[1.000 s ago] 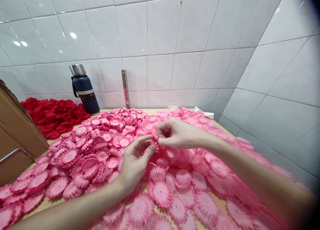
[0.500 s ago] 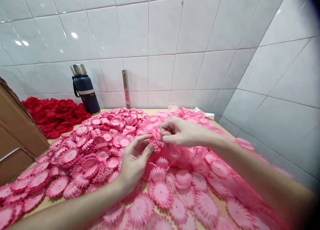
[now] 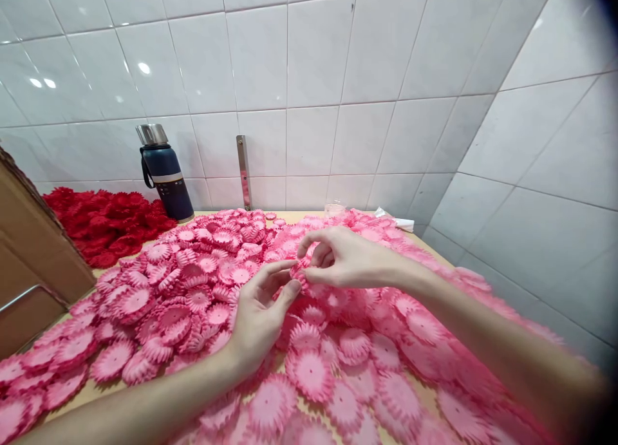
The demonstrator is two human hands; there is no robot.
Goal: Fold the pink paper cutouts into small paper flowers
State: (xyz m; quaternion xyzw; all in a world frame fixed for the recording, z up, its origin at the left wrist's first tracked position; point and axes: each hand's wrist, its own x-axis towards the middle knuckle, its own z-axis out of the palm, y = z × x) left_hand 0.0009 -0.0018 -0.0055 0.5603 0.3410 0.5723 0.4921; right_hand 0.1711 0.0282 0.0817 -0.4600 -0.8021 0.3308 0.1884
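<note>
One pink fluted petal disc [image 3: 299, 275], frame centre, mostly hidden: pinched in left hand [image 3: 261, 311]; right hand [image 3: 335, 258] curled at its edge, grip indeterminable. Left of frame, red petal heap [image 3: 109, 223] partly blocked by cropped cardboard box [image 3: 38, 252]; vacuum flask [image 3: 167, 174] alongside.

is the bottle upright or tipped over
Upright: the bottle stands base down beside the red pile, steel cap on top; its slant may be lens distortion.

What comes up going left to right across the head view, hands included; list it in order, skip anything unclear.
Brown cardboard → pile of red pieces → dark blue bottle → left hand → small pink piece at the fingertips → right hand → tiled side wall.
</note>
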